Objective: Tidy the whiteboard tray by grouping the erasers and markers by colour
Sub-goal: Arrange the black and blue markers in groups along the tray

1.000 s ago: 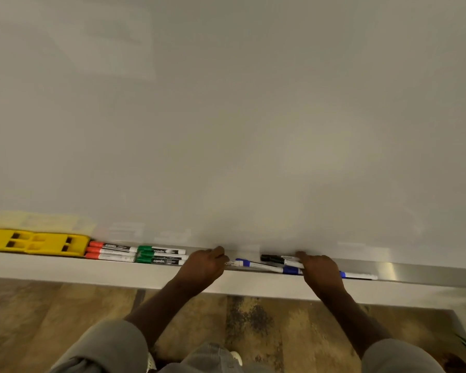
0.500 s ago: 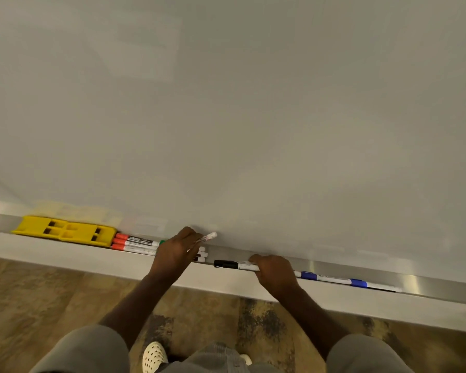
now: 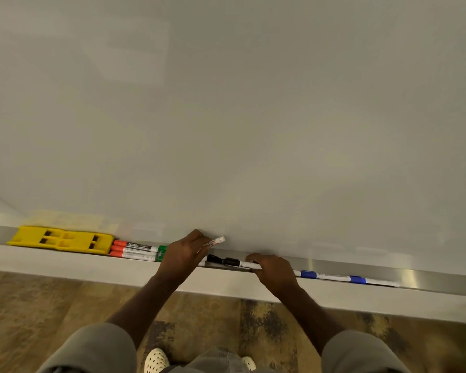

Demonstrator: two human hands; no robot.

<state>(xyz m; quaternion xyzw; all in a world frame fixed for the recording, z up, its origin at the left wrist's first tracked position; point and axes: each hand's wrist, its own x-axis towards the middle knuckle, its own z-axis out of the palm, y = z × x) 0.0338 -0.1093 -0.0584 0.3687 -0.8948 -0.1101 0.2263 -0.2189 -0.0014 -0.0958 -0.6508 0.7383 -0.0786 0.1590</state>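
Two yellow erasers point(image 3: 62, 239) lie end to end at the tray's left end. Right of them lie three red-capped markers point(image 3: 133, 250), then green-capped markers point(image 3: 162, 253), mostly hidden under my left hand point(image 3: 184, 254). That hand is closed on a white marker point(image 3: 215, 242) whose tip sticks up to the right against the board. Black-capped markers point(image 3: 226, 261) lie between my hands. My right hand point(image 3: 273, 271) presses on their white barrels. Two blue-capped markers point(image 3: 334, 277) lie in line to the right.
The metal tray point(image 3: 428, 278) runs along the foot of the blank whiteboard point(image 3: 240, 117), above a white ledge point(image 3: 51, 265). Below is a mottled wooden floor point(image 3: 24, 319), with my shoes near the bottom edge.
Both hands have shifted left along the tray. My left hand went from the gap right of the green markers onto them, picking up a white marker. My right hand slid the black markers left.
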